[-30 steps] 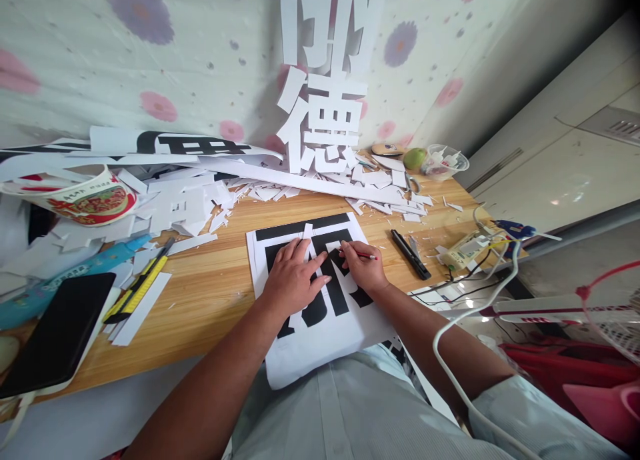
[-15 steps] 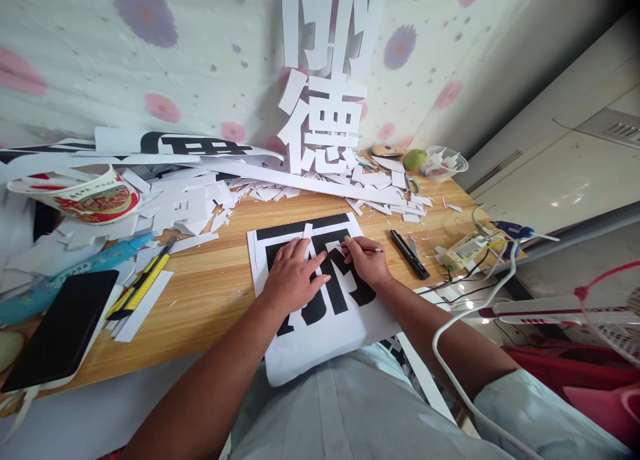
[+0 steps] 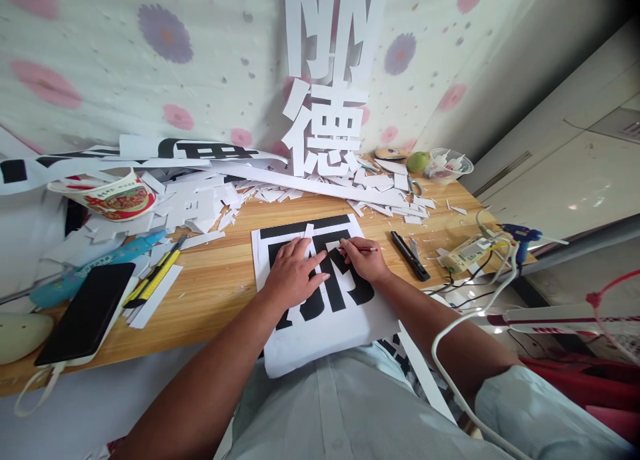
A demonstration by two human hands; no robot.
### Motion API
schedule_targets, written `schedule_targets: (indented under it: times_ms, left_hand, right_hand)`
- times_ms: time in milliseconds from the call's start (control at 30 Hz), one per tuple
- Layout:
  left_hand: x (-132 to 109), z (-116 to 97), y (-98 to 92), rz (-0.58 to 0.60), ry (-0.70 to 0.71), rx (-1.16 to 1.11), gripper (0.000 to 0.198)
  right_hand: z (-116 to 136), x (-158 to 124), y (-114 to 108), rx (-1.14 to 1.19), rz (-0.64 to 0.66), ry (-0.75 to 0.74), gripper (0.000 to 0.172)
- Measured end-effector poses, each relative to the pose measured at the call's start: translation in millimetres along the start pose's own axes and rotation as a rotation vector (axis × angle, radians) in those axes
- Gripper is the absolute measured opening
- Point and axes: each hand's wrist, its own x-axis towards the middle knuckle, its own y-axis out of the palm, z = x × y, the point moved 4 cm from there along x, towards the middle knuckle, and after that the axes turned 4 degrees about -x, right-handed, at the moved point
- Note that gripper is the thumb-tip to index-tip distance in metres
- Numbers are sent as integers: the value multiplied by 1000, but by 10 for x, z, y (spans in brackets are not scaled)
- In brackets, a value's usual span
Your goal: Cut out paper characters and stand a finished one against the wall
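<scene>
A printed sheet [image 3: 320, 333] with bold black character shapes lies at the table's front edge, its lower end curling over toward my lap. My left hand [image 3: 296, 273] rests flat on it, fingers spread, over a narrow white strip [image 3: 310, 230]. On the sheet's right side my right hand [image 3: 365, 259] pinches a slim pencil [image 3: 371, 249] with a reddish barrel. Its tip points left, at a white gap in the black print, close to my left fingertips. Whether the tip touches the paper I cannot tell.
Right of the sheet lies a black utility knife [image 3: 410, 255]; a yellow cutter [image 3: 155, 273] and a phone [image 3: 87, 311] are at left. Paper scraps [image 3: 200, 203] heap along the back beneath cut-out white characters [image 3: 325, 127]. A blue glue gun [image 3: 521, 239] and its cable hang at right.
The view has shifted slightly, so the table things appear a little further right. Both hands keep nearly the same places on the sheet; the pencil tip has moved only slightly, if at all.
</scene>
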Motion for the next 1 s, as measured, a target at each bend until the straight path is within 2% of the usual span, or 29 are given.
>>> schedule_targets:
  times_ms: [333,567,767,1000]
  left_hand:
    - [0,-4,2,13,0,21,51]
    - [5,-1,4,18,3,30,53]
    - [7,11,22,6,-3,20,53]
    - [-1,9,35,6,0,24,52]
  right_hand:
    - [-91,4,4,29,12,-45,50]
    - [13,-79,-57,52,-10,-14,53]
    - [66,-139,34,76,87,-18,50]
    - [19,-193,104,63,80,-1,54]
